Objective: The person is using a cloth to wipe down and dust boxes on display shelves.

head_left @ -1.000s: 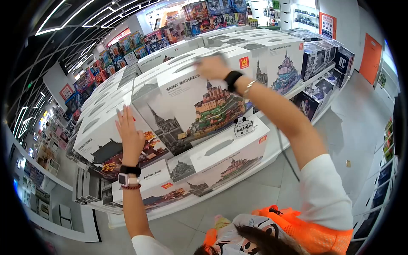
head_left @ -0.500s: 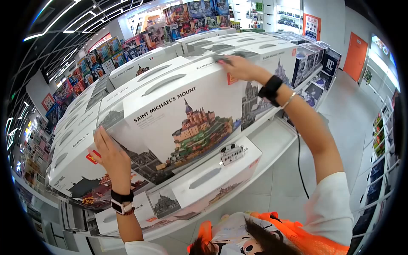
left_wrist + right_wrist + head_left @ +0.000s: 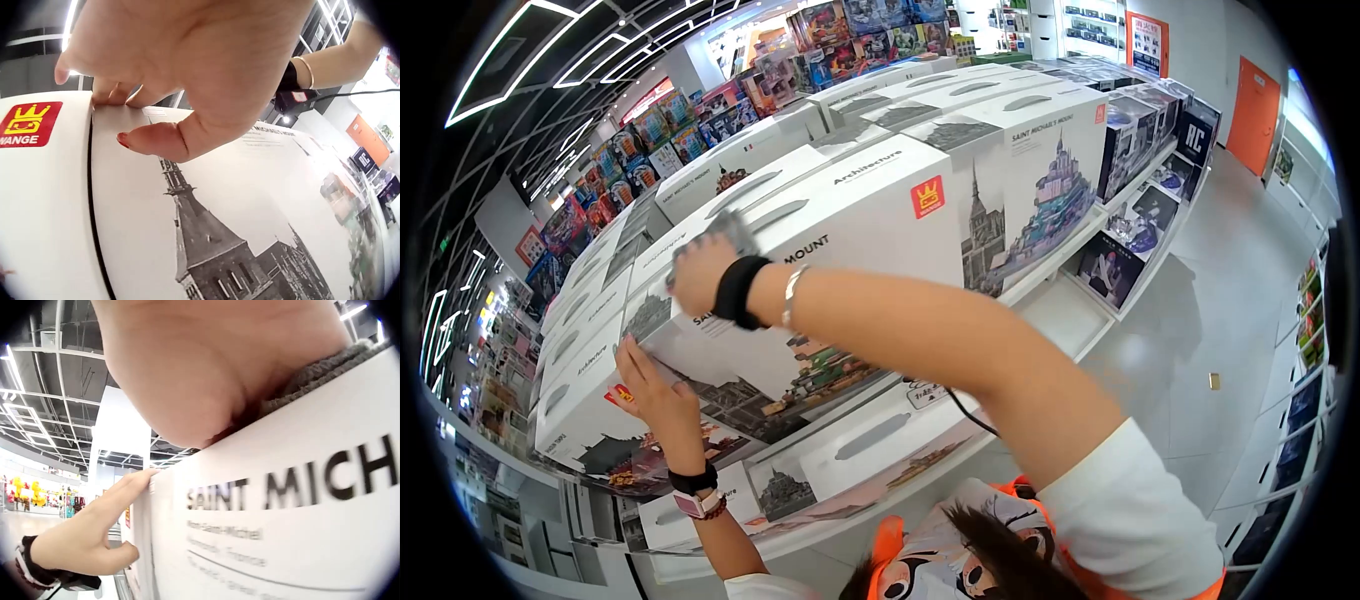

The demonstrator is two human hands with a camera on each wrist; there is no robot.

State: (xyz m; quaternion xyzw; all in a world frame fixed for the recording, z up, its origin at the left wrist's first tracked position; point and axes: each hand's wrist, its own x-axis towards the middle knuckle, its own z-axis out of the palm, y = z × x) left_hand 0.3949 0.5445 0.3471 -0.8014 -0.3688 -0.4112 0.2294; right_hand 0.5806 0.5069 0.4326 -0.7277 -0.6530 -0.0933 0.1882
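Note:
My right hand (image 3: pixel 703 278) holds a grey cloth (image 3: pixel 738 232) on the top of a large white "Saint Michael's Mount" box (image 3: pixel 900 235), near its left end. In the right wrist view the fuzzy cloth (image 3: pixel 322 374) lies along the box's top edge, partly hidden beneath the hand. My left hand (image 3: pixel 662 405) rests at the same box's left front corner with its fingers extended. Seen from the left wrist, the thumb (image 3: pixel 156 140) lies against the printed front while the other fingers reach the top edge. A neighbouring box (image 3: pixel 37 187) with a red logo adjoins it there.
More white boxes with grey handles stand in rows behind and beside. Below the front row lies another box (image 3: pixel 865 445) on the white shelf, with a small sign (image 3: pixel 925 395) on it. Dark boxes (image 3: pixel 1135 150) fill the right end. A black cable (image 3: pixel 970 412) hangs by my right arm.
My right hand and the cloth have swept from the box's right end to its left end. My left hand stays at the left corner, having shifted slightly. The head view has turned a little.

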